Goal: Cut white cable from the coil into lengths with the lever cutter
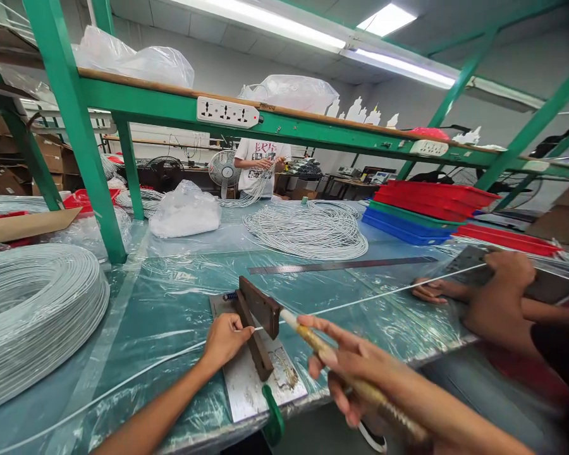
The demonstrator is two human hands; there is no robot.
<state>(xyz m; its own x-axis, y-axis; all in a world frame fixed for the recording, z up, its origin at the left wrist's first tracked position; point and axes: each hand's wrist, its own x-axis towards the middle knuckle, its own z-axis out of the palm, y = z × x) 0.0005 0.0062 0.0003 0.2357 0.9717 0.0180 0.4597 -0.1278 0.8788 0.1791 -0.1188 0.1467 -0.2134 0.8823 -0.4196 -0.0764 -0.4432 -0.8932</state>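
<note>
My left hand (225,341) pinches a white cable (137,382) between thumb and fingertips, right beside a brown metal lever cutter (260,306). From the lower left the cable runs under my wrist, and its held part reaches between the cutter's two bars. The cutter sits on a metal plate (246,395) at the table edge, its upper bar raised at an angle. My right hand (355,370) grips the cutter's tape-wrapped handle (315,342), index finger stretched along it. Past the cutter, a white strand (384,292) stretches right to a co-worker's hand (509,268).
A large cable coil (38,316) lies at left, a looser one (308,234) behind. A steel ruler (341,265) lies beyond the cutter. Stacked trays (427,205) stand back right. A green clamp (274,414) grips the front edge. Another person (260,165) stands across the table.
</note>
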